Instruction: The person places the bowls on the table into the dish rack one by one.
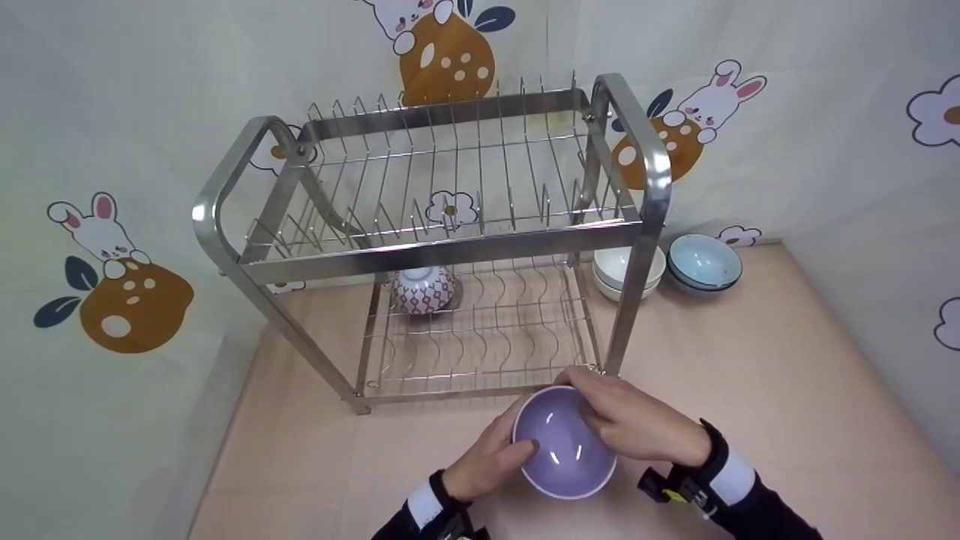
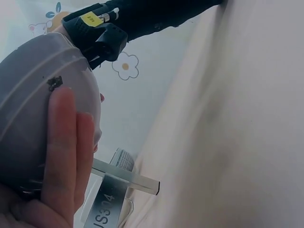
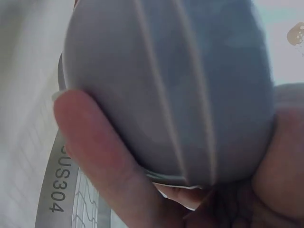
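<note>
A purple bowl (image 1: 566, 461) is held between both hands in front of the rack, its inside facing up toward the head camera. The left hand (image 1: 489, 459) grips its left side, thumb over the rim. On the far right side, the right hand (image 1: 637, 420) grips the rim with its thumb inside. In the left wrist view, fingers (image 2: 61, 142) lie along the outer wall of the bowl (image 2: 21, 109), near a small dark mark. The right wrist view shows two raised lines on the bowl (image 3: 166, 85) and fingers wrapped against it.
A two-tier metal dish rack (image 1: 450, 253) stands just beyond the hands. A patterned bowl (image 1: 422, 292) sits upside down on its lower tier, at the left. Right of the rack are stacked white bowls (image 1: 616, 266) and stacked light blue bowls (image 1: 705, 262), near the patterned wall cloth (image 1: 832, 187).
</note>
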Available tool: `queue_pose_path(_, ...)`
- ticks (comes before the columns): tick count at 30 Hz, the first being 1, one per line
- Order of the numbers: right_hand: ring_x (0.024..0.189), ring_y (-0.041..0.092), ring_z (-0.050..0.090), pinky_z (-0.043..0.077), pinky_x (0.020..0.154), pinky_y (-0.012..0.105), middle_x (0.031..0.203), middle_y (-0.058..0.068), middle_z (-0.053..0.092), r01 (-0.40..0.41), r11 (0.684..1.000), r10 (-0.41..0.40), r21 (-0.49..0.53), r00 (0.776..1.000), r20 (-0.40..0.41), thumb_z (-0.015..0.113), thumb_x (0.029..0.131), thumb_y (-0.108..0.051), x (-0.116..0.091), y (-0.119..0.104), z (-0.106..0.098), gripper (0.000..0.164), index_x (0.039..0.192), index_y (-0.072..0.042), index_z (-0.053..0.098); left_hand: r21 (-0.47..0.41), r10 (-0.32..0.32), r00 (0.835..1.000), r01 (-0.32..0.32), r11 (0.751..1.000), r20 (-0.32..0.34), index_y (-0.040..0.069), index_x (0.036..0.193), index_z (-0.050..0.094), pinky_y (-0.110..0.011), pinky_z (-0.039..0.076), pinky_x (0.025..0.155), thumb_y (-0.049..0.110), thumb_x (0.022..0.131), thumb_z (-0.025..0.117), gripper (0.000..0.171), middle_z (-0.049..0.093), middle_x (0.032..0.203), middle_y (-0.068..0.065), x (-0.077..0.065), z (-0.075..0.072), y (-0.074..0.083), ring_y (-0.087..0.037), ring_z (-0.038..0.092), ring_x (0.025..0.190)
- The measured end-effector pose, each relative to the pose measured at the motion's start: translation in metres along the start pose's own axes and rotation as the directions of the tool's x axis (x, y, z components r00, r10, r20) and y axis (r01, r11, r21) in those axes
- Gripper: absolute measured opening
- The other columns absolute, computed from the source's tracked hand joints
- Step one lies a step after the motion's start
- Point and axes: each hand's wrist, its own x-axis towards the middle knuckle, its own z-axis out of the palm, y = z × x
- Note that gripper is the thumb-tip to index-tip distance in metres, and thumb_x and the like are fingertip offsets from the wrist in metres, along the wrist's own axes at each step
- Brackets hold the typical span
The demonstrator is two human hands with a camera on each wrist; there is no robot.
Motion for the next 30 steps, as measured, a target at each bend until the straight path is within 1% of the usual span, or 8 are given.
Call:
queue_pose_path(2,0.118,0.015,0.064,0.056,0.101,0.043,0.123,-0.005,0.066,-0.009,1.0,0.008,0.01,1.0,0.018,0.053,0.106,-0.016,-0.001,0.0,-0.004,0.027,0.133,-0.018,0.056,0.013,0.0,1.0,0.0,1.0,-0.006,-0.004,0.151,0.039,-0.031,0.052,0.105,0.019,0.09,0.048,0.066,0.053,0.143,-0.028,0.001,-0.002,0.001,-0.024,0.059,0.125)
queue_pose_path(6,0.119,0.015,0.066,0.058,0.099,0.043,0.133,-0.003,0.067,-0.024,0.999,0.023,0.028,0.999,0.025,0.051,0.109,-0.037,-0.008,0.001,-0.022,0.039,0.143,-0.019,0.055,0.041,0.023,0.999,-0.021,0.999,-0.046,-0.005,0.149,0.039,-0.033,0.054,0.104,0.019,0.092,0.049,0.062,0.053,0.141,-0.028,0.002,-0.01,0.005,-0.03,0.058,0.126)
queue_pose_path(10,0.107,0.014,0.07,0.061,0.085,0.033,0.127,-0.001,0.071,-0.026,0.999,0.028,0.041,0.998,-0.052,0.055,0.108,-0.031,-0.019,0.003,-0.051,0.036,0.141,-0.017,0.06,0.074,0.069,0.987,-0.059,0.995,-0.144,-0.001,0.147,0.041,-0.043,0.056,0.102,0.016,0.096,0.052,0.055,0.052,0.141,-0.027,0.002,-0.027,0.011,-0.041,0.056,0.128)
queue_pose_path(15,0.097,0.006,0.07,0.06,0.074,0.025,0.112,-0.011,0.075,-0.098,0.991,0.079,-0.086,0.975,-0.206,0.062,0.105,-0.026,-0.033,0.009,-0.08,0.024,0.126,-0.02,0.071,0.156,0.114,0.952,-0.071,0.985,-0.285,0.003,0.145,0.042,-0.051,0.057,0.101,0.017,0.098,0.061,0.052,0.054,0.14,-0.023,0.002,-0.054,0.019,-0.041,0.057,0.127)
queue_pose_path(18,0.092,0.005,0.07,0.06,0.071,0.025,0.104,-0.014,0.075,-0.179,0.973,0.137,-0.142,0.955,-0.263,0.064,0.103,-0.028,-0.038,0.013,-0.09,0.021,0.122,-0.021,0.072,0.235,0.135,0.914,-0.045,0.971,-0.383,0.006,0.145,0.043,-0.052,0.055,0.103,0.02,0.095,0.069,0.058,0.056,0.141,-0.02,0.002,-0.07,0.022,-0.038,0.059,0.126)
queue_pose_path(23,0.091,0.009,0.072,0.061,0.073,0.026,0.098,-0.013,0.075,-0.27,0.951,0.222,-0.151,0.934,-0.279,0.069,0.101,-0.029,-0.04,0.023,-0.099,0.025,0.124,-0.02,0.071,0.394,0.191,0.823,0.044,0.918,-0.535,0.008,0.146,0.043,-0.058,0.055,0.1,0.026,0.086,0.079,0.072,0.055,0.142,-0.019,-0.001,-0.094,0.024,-0.038,0.058,0.127)
queue_pose_path(26,0.094,0.015,0.073,0.064,0.076,0.033,0.101,-0.006,0.077,-0.309,0.938,0.262,-0.154,0.928,-0.265,0.07,0.099,-0.031,-0.039,0.034,-0.101,0.034,0.13,-0.016,0.069,0.518,0.277,0.764,0.086,0.851,-0.582,0.004,0.148,0.042,-0.061,0.057,0.096,0.027,0.084,0.083,0.08,0.054,0.14,-0.021,-0.004,-0.107,0.022,-0.041,0.059,0.125)
queue_pose_path(30,0.11,0.031,0.071,0.06,0.087,0.054,0.121,0.009,0.075,-0.367,0.914,0.322,-0.173,0.915,-0.241,0.071,0.097,-0.039,-0.037,0.062,-0.101,0.052,0.142,-0.015,0.061,0.674,0.399,0.699,0.162,0.721,-0.594,0.0,0.148,0.042,-0.059,0.061,0.087,0.031,0.082,0.084,0.084,0.056,0.13,-0.022,-0.008,-0.122,0.02,-0.043,0.066,0.112)
